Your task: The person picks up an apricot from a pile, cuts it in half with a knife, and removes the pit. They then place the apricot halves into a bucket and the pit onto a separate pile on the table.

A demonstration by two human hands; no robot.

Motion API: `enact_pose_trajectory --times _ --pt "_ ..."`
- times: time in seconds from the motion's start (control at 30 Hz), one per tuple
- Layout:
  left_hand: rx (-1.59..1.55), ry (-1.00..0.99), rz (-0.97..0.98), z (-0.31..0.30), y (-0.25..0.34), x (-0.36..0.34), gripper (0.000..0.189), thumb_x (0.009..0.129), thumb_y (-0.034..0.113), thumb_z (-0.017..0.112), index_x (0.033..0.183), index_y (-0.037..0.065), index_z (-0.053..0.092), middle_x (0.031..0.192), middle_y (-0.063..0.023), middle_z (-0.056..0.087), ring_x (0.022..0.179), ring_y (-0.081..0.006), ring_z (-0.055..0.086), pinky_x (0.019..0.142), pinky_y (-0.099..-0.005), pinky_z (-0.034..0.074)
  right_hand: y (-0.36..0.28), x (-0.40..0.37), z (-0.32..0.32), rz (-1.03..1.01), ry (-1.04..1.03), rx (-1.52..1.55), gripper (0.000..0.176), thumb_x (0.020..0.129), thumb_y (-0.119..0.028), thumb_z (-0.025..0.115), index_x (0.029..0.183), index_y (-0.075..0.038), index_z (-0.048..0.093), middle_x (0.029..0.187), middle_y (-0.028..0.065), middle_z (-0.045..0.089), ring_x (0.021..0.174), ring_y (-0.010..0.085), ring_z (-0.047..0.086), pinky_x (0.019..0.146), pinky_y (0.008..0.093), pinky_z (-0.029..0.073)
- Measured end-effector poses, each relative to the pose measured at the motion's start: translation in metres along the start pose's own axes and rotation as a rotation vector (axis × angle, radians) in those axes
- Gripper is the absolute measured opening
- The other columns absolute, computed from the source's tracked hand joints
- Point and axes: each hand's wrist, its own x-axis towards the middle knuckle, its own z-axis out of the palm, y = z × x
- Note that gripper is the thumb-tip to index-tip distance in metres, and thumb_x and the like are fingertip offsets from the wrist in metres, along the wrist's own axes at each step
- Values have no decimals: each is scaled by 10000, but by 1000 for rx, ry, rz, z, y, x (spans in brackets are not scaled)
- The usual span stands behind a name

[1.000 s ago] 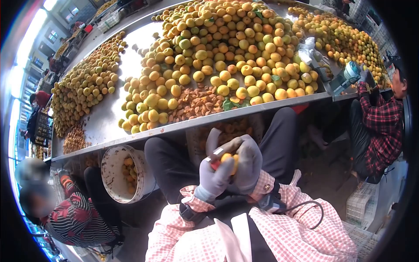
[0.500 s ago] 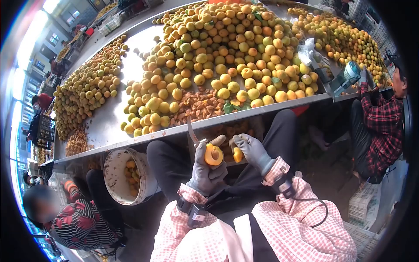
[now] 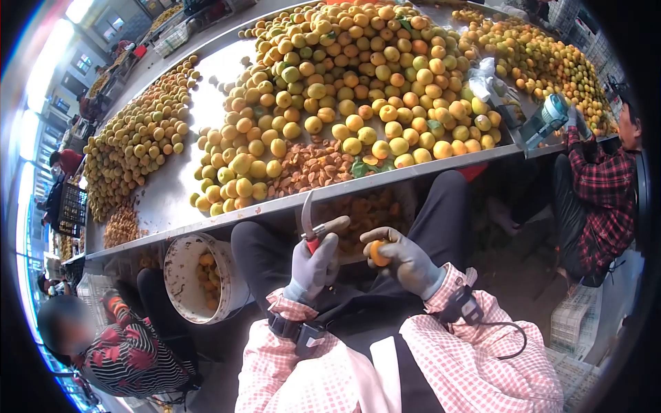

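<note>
My left hand, in a grey glove, is closed round the red handle of a curved knife, whose blade points up in front of the table edge. My right hand, also gloved, pinches a piece of orange fruit between thumb and fingers. The two hands are apart, above my lap. Beyond them, a heap of yellow-orange fruit covers much of the metal table. Brown pits lie in a pile near its front edge.
A white bucket with fruit pieces stands left of my legs. Below the table edge is a container of orange pieces. A teal-lidded bottle is at the right. One person sits at left, another at right.
The halved fruit with its pit showing is no longer in my left hand, and the red knife handle now shows. My right hand has turned, with an orange piece at its fingertips.
</note>
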Motion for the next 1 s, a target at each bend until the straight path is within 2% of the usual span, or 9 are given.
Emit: enact_pose_trajectory --times 0.07,0.33,0.43,0.5,0.6,0.77,0.87,0.93,1.0 --pt "5 -73 82 1 3 0 358 958 178 529 1265 -6 544 556 81 424 414 -12 337 401 -174 258 -4 -6 -5 265 -91 370 259 947 -283 553 1132 -101 556 976 22 567 845 95 566 602 212 449" --pt "-49 -113 22 10 -2 -7 348 970 215 502 1206 -35 554 572 29 443 381 -56 374 348 -201 298 11 -13 6 259 -38 344 299 908 -198 566 1149 -25 528 1023 103 579 878 165 597 699 255 493" --pt "-122 -200 57 9 -1 -9 339 973 216 506 1198 -32 557 567 29 436 375 -58 364 341 -205 290 7 -16 12 234 -106 35 354 894 -184 571 1198 -22 494 1052 104 565 922 172 589 748 273 498" --pt "-186 -264 68 5 -2 -8 332 973 222 511 1191 -22 563 565 29 430 373 -59 356 339 -209 285 12 -17 10 285 -288 50 378 931 -256 550 1239 -41 508 1013 57 578 857 123 570 753 247 494" --pt "-318 -375 81 5 -4 -6 317 972 239 521 1178 4 575 560 27 420 367 -61 342 336 -220 279 5 -25 23 509 -270 123 397 940 -295 548 1234 -31 508 1056 59 593 870 111 577 717 235 496" --pt "-575 -441 34 5 -15 -9 312 982 205 499 1202 -7 562 561 25 402 376 -67 342 371 -212 276 24 -23 27 496 -304 81 369 947 -311 550 1199 -41 530 1022 51 614 868 108 597 669 230 493" --pt "-613 -397 124 9 -14 -9 339 982 257 504 1214 16 558 596 23 414 386 -70 353 378 -214 294 26 -21 31 449 -259 20 332 925 -247 596 1175 -35 538 1009 46 616 883 117 600 727 245 500" --pt "-514 -190 205 13 -11 -9 383 989 351 464 1234 68 541 620 18 419 379 -70 338 372 -230 277 18 -24 38 240 -191 -339 337 888 -174 649 1162 -16 536 1001 47 617 896 115 595 779 257 494" --pt "-469 -198 205 0 -13 -5 403 995 378 436 1238 73 538 593 27 396 370 -63 316 380 -227 269 21 -25 36 146 -199 -327 348 872 -150 666 1161 -8 534 1001 50 619 907 115 593 801 263 489"
